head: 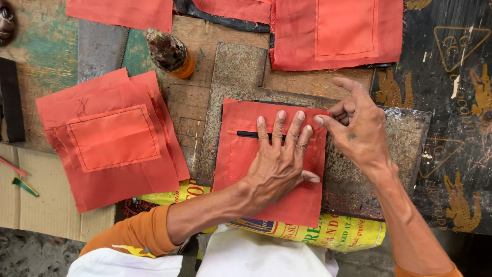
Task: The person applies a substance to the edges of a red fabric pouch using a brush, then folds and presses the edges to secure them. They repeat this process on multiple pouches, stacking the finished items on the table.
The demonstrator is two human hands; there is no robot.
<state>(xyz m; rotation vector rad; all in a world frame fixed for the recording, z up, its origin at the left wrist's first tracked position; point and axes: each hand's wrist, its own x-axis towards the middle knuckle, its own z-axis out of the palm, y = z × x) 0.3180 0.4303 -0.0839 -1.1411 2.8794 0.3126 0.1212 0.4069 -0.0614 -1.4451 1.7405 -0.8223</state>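
On the metal plate (pixel 359 179) at the counter's (pixel 215 36) near edge lies an orange fabric panel (pixel 241 159) with a dark slit. Left hand (pixel 279 164) presses flat on the panel, fingers spread. Right hand (pixel 359 128) pinches the panel's upper right corner between thumb and forefinger. Left of the plate sits a stack of orange pieces (pixel 113 143); beyond the plate, a bottle (pixel 169 51).

one head camera looks straight down, close over the bench (pixel 205 110), hands reaching in from the bottom edge.
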